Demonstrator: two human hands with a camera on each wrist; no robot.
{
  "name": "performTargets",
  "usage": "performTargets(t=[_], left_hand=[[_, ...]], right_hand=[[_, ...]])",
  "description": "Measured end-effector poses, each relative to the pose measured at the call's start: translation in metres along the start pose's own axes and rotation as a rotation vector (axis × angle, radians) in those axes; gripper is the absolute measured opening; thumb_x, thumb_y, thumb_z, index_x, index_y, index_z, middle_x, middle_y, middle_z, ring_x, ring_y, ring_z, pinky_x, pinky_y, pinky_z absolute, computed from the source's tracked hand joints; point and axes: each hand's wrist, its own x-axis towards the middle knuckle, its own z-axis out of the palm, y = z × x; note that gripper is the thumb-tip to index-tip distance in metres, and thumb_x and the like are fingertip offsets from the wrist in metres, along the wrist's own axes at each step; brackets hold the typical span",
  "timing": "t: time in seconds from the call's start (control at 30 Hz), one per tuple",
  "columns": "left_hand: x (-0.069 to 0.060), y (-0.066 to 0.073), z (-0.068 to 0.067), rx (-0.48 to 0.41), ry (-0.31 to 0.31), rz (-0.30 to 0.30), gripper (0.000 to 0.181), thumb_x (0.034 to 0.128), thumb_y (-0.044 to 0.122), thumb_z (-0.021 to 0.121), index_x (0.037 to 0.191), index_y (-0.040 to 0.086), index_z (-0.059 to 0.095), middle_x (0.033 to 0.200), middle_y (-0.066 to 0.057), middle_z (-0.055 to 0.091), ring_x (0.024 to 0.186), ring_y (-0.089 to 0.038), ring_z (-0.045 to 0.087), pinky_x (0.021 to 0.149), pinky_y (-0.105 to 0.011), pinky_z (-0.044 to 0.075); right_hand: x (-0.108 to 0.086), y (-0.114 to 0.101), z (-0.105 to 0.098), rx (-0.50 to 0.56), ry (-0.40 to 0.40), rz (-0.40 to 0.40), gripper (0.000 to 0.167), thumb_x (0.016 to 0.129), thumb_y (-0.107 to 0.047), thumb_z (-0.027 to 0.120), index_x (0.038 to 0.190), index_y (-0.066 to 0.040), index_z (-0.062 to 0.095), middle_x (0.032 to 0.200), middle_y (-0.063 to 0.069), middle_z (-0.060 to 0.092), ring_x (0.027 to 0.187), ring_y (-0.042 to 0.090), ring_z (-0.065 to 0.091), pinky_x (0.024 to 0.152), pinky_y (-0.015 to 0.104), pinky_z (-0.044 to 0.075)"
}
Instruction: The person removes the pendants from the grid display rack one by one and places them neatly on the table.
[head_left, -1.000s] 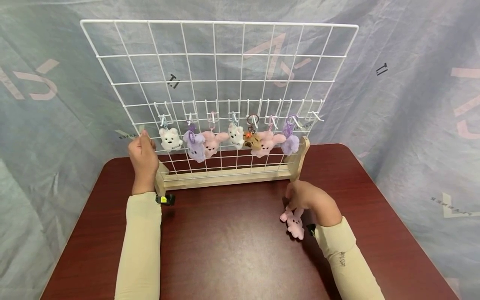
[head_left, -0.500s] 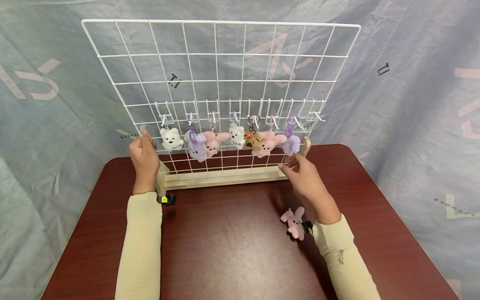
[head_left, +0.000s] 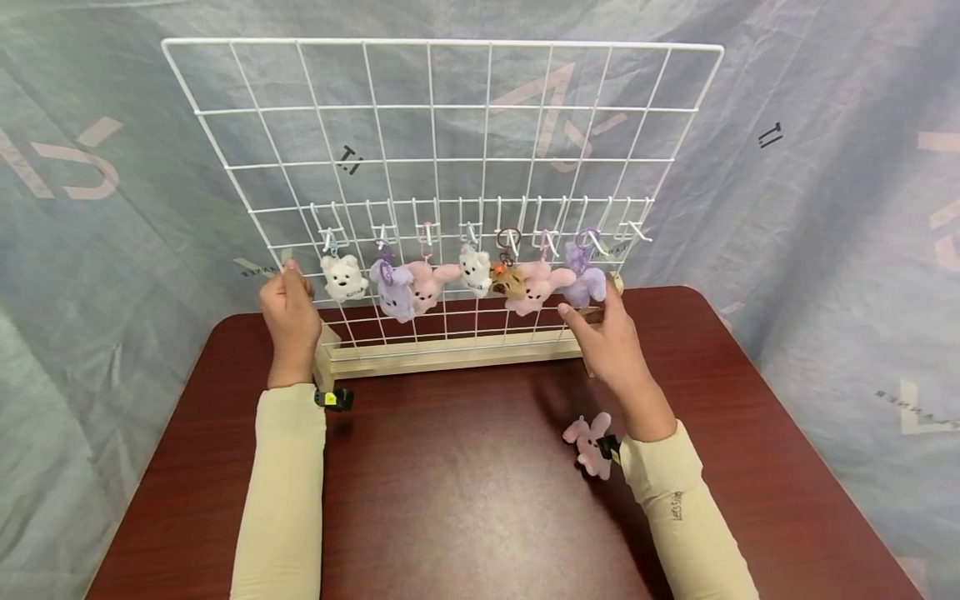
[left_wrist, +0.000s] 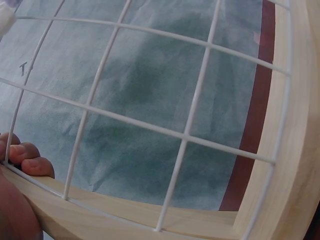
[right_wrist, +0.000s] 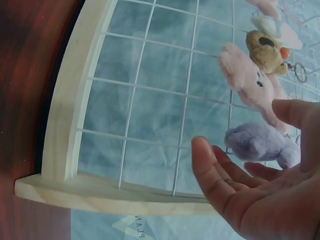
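At left edge of the rack [head_left: 450, 357], left hand [head_left: 291, 317] grips, fingertips [left_wrist: 36, 165] seen only in left wrist view; right hand [head_left: 617, 343], thumb and fingers apart, is beside rightmost purple plush [head_left: 583, 285]; cloth [right_wrist: 138, 227] reads "PLAN".

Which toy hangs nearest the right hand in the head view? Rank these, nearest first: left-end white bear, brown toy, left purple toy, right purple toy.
1. Right purple toy: beside the right hand.
2. Brown toy: left of that, between white and pink toys.
3. Left purple toy: farther left.
4. White bear: left end of the row.
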Motion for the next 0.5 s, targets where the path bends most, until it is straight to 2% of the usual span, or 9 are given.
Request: performTargets(t=[0.2, 0.33, 0.5], left_hand=[[-0.001, -0.001, 0.000, -0.001, -0.007, 0.002, 0.060, 0.1104, 0.022, 0.045, 0.053, 0.009, 0.035, 0.047, 0.011, 0.034, 0.044, -0.006, 0.023, 0.050, -0.024, 0.019], [-0.001, -0.003, 0.000, 0.008, 0.000, 0.007, 0.060, 0.1104, 0.023, 0.044, 0.052, 0.013, 0.035, 0.047, 0.012, 0.033, 0.044, -0.006, 0.022, 0.049, -0.025, 0.017], [0.000, -0.002, 0.001, 0.006, 0.006, 0.010, 0.059, 0.1099, 0.021, 0.044, 0.052, 0.018, 0.036, 0.046, 0.012, 0.033, 0.044, -0.005, 0.022, 0.049, -0.024, 0.016]], right_hand=[[-0.002, -0.006, 0.002, 0.016, 0.054, -0.038, 0.047, 0.102, -0.042, 0.068, 0.136, -0.013, 0.052, 0.116, 0.013, 0.066, 0.096, 0.023, 0.067, 0.078, 0.025, 0.053], [-0.003, -0.009, 0.004, -0.002, 0.081, -0.052, 0.045, 0.101, -0.039, 0.069, 0.131, -0.009, 0.054, 0.111, 0.012, 0.065, 0.096, 0.020, 0.062, 0.079, 0.023, 0.049], [-0.002, -0.012, 0.007, 0.072, 0.142, -0.086, 0.045, 0.100, -0.031, 0.072, 0.136, -0.009, 0.056, 0.108, 0.010, 0.064, 0.094, 0.020, 0.064, 0.075, 0.016, 0.050]])
